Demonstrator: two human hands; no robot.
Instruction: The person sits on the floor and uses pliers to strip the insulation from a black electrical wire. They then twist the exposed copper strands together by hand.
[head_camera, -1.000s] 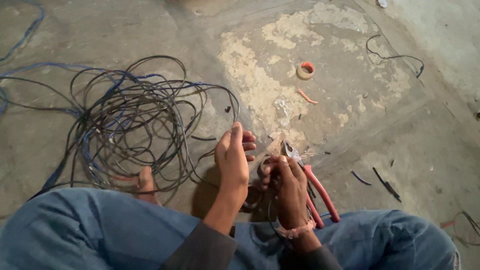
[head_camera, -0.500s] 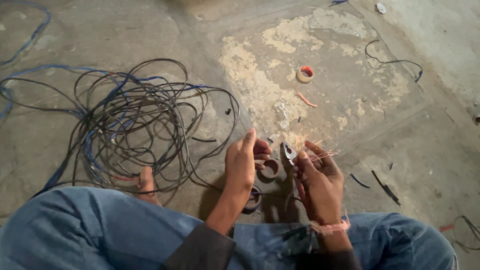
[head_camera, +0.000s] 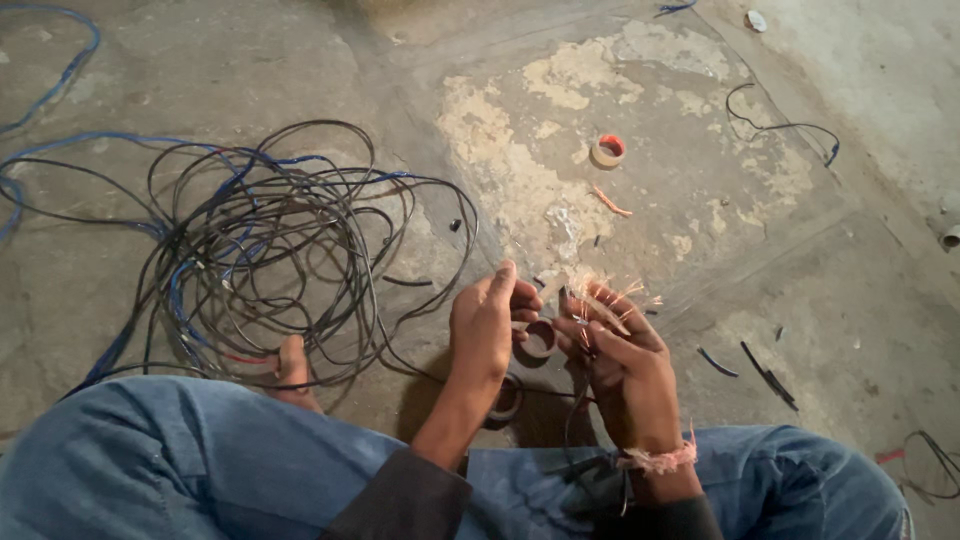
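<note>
We see the left hand (head_camera: 485, 325) pinching a tape roll (head_camera: 540, 338), the right hand (head_camera: 620, 365) gripping frayed copper strands (head_camera: 612, 300), beside tangled cables (head_camera: 270, 250) on rough concrete (head_camera: 560, 130).

Dim, flat light down here, brightest on the pale patch of concrete floor (head_camera: 600, 180) toward one o'clock, fading to murk at nine and at the corners. Soft shadow pools under the left hand (head_camera: 485, 325) and right hand (head_camera: 620, 365). Fingers slightly blurred; no glare anywhere.
</note>
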